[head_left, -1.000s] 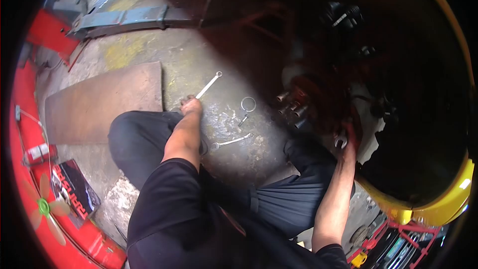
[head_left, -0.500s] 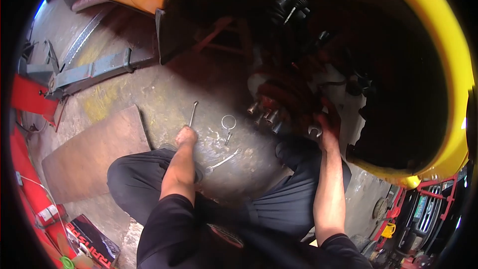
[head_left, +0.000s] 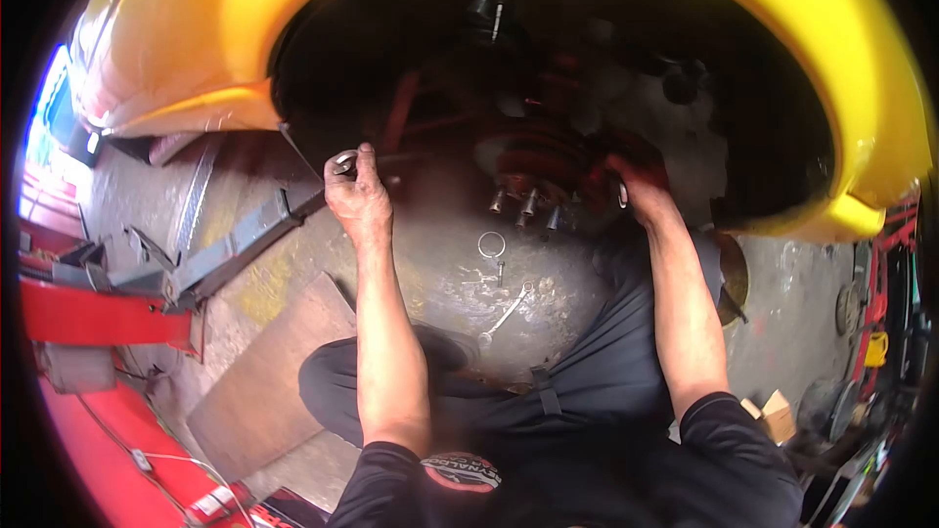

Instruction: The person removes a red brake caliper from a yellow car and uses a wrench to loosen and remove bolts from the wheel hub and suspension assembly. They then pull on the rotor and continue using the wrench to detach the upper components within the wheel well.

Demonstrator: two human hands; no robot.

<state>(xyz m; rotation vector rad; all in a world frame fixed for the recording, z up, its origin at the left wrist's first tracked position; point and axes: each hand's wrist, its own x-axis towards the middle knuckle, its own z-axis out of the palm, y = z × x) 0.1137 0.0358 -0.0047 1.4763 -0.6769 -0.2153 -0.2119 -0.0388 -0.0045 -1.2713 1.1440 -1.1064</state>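
My left hand (head_left: 359,198) is raised at the left side of the wheel arch, closed around a wrench (head_left: 344,164) whose end shows by the thumb. Its shaft fades into blur toward the hub. My right hand (head_left: 640,190) is in shadow at the right of the wheel hub (head_left: 528,161), closed on another wrench (head_left: 622,196); only one metal end of it shows. Several metal studs or nuts (head_left: 528,203) stick out of the hub between my hands. On the floor below lie a metal ring (head_left: 491,244), a bolt (head_left: 501,274) and a combination wrench (head_left: 509,313).
The yellow vehicle fender (head_left: 782,49) arches over the dark wheel well. A grey lift arm (head_left: 235,244) runs along the left, joined to a red lift base (head_left: 108,315). A brown board (head_left: 274,381) lies by my left knee. A cardboard box (head_left: 778,418) is at the right.
My left hand has risen from near the floor up to the wheel arch, with the wrench. My right hand stays beside the hub. The view has tilted up and shifted left.
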